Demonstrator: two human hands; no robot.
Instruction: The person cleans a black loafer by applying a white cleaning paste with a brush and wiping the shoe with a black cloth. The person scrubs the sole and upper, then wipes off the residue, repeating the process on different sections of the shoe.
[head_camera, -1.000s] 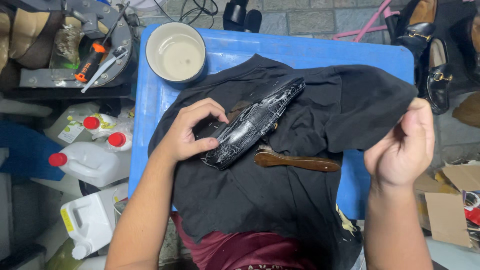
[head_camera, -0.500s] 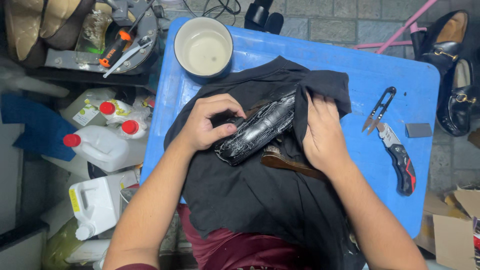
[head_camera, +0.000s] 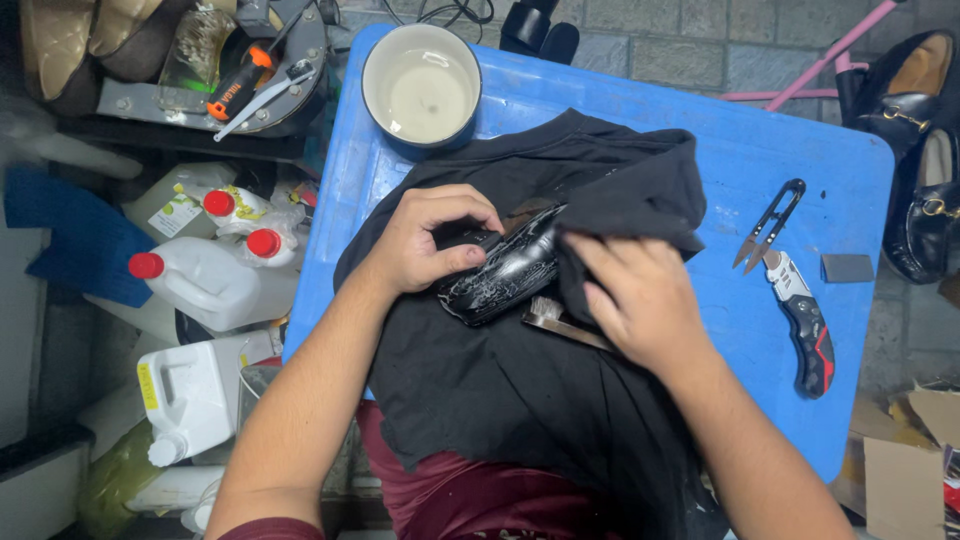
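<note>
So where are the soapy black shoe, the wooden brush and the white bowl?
soapy black shoe (head_camera: 505, 272), head view, on its wet upper.
wooden brush (head_camera: 552, 322), head view, on the handle near the bristles.
white bowl (head_camera: 372, 75), head view, on its left rim.

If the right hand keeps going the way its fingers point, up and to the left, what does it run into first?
Probably the wet black shoe: the right hand already presses a fold of the black cloth against it. Further along lies the left hand, though depth is unclear.
</note>
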